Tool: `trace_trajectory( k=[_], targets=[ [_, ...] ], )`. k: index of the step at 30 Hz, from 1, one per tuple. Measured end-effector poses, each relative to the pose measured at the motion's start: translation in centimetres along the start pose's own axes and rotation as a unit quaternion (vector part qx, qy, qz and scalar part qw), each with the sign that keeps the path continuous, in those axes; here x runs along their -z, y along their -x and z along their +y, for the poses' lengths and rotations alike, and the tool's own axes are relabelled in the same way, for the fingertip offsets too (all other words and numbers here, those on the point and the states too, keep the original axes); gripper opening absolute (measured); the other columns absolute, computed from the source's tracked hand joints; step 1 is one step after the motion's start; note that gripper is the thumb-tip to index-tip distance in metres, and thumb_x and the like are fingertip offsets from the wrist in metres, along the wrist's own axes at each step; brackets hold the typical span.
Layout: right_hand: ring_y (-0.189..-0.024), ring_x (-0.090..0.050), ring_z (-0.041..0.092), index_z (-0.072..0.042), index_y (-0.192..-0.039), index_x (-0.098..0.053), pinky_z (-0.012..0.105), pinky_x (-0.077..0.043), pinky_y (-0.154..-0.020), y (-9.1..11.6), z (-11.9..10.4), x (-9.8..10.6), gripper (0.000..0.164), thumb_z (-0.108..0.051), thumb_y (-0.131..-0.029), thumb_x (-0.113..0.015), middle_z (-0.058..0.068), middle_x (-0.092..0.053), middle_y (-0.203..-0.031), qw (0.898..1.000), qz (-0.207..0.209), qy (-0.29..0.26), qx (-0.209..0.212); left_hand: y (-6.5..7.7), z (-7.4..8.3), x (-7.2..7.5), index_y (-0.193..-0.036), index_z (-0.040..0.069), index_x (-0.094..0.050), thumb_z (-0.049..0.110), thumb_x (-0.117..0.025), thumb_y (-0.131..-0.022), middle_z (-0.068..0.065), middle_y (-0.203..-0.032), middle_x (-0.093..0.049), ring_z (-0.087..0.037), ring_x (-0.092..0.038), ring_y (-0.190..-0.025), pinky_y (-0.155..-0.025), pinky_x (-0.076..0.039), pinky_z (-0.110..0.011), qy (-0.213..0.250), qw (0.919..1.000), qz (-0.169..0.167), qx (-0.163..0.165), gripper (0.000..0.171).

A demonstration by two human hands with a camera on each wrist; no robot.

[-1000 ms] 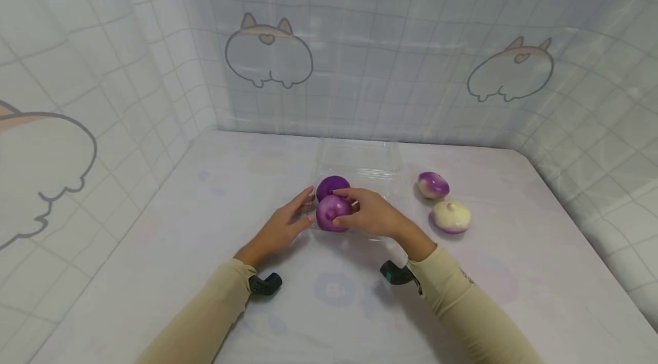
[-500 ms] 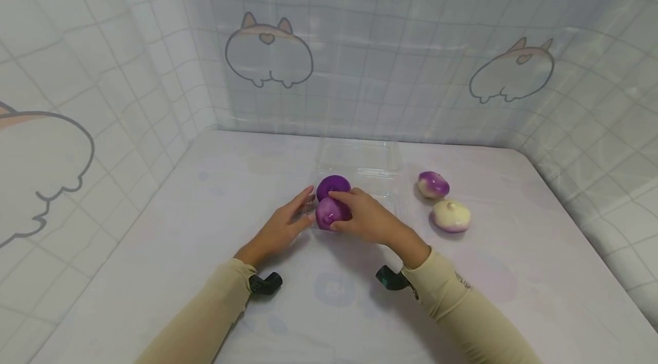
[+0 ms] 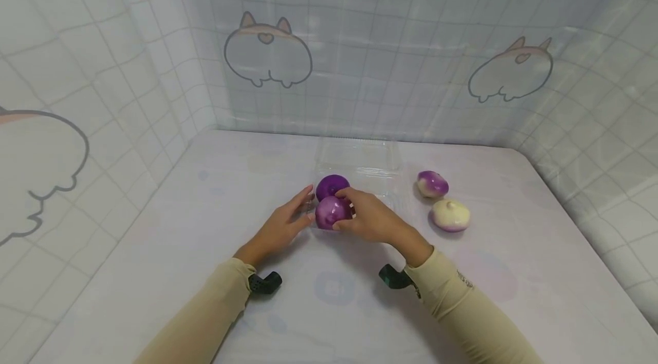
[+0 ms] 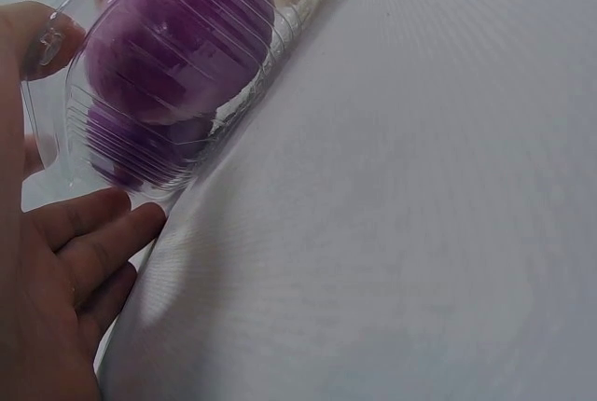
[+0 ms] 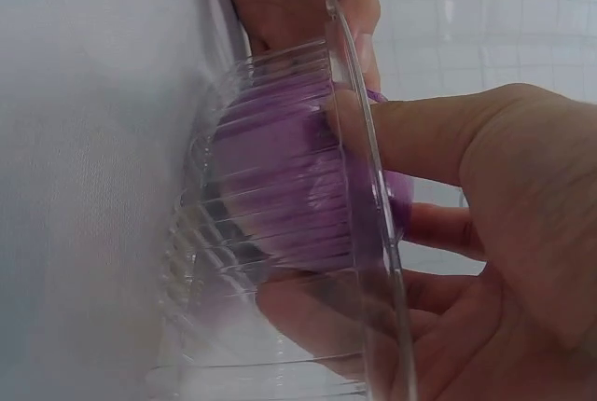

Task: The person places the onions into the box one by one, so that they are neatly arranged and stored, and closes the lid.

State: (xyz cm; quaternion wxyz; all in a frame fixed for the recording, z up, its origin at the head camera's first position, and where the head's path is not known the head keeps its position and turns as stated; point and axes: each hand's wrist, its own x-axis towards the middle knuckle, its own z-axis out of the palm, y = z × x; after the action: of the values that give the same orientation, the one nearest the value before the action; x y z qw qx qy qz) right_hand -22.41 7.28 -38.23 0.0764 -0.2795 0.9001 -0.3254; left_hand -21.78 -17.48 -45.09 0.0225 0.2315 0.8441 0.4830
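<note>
A clear plastic clamshell box (image 3: 374, 181) lies on the table with its lid (image 3: 357, 154) folded back flat. Inside its left half sit two purple onions, a darker one (image 3: 330, 186) behind and a shinier one (image 3: 329, 214) in front. My right hand (image 3: 371, 219) holds the front onion, thumb near the front wall and fingers round its far side. In the right wrist view that onion (image 5: 280, 168) shows through the ribbed wall. My left hand (image 3: 277, 230) rests at the box's left side, fingers fairly straight, thumb (image 4: 47, 37) at the rim.
Right of the box lie two more onions, a purple-and-white one (image 3: 433, 184) and a mostly white one (image 3: 450, 215). Tile-patterned sheeting (image 3: 390, 67) stands behind and on both sides of the pale tablecloth (image 3: 205, 198).
The front onion has turned slightly and settled in the box under my right hand, whose fingers shifted a little. My left hand has stayed in place.
</note>
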Motion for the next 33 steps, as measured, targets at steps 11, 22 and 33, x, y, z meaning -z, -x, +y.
trace_trajectory(
  k=[11, 22, 33],
  targets=[
    [-0.104, -0.064, 0.021, -0.003, -0.140, -0.054, 0.035, -0.056, -0.088, -0.1, 0.7, -0.5, 0.066, -0.024, -0.085, -0.083, 0.009, -0.065, -0.120, 1.000, 0.008, -0.024, -0.014, -0.1, -0.5, -0.2, -0.161, 0.020, -0.023, 0.038, -0.056, -0.103, -0.010, -0.154, -0.044, -0.029, -0.048, -0.136, -0.114, -0.030, -0.057, -0.002, 1.0000, 0.004, -0.004, 0.070],
    [-0.109, -0.064, 0.023, -0.005, -0.145, -0.052, 0.036, -0.056, -0.089, 0.0, 1.0, -0.7, 0.066, -0.024, -0.088, -0.080, 0.010, -0.063, -0.129, 0.999, 0.004, -0.044, -0.015, 0.0, -0.6, -0.2, -0.162, 0.022, -0.021, 0.041, -0.054, -0.103, -0.010, -0.154, -0.043, -0.029, -0.048, -0.136, -0.113, -0.031, -0.057, -0.004, 1.0000, 0.004, -0.002, 0.070],
    [-0.112, -0.063, 0.022, -0.010, -0.145, -0.053, 0.038, -0.055, -0.091, 0.6, 1.5, -0.4, 0.059, -0.028, -0.093, -0.073, 0.008, -0.064, -0.128, 0.997, 0.015, -0.073, -0.020, -0.1, -0.5, -0.3, -0.162, 0.022, -0.022, 0.035, -0.054, -0.104, -0.007, -0.155, -0.043, -0.026, -0.046, -0.137, -0.114, -0.029, -0.056, 0.001, 1.0000, 0.002, 0.006, 0.067]
  ],
)
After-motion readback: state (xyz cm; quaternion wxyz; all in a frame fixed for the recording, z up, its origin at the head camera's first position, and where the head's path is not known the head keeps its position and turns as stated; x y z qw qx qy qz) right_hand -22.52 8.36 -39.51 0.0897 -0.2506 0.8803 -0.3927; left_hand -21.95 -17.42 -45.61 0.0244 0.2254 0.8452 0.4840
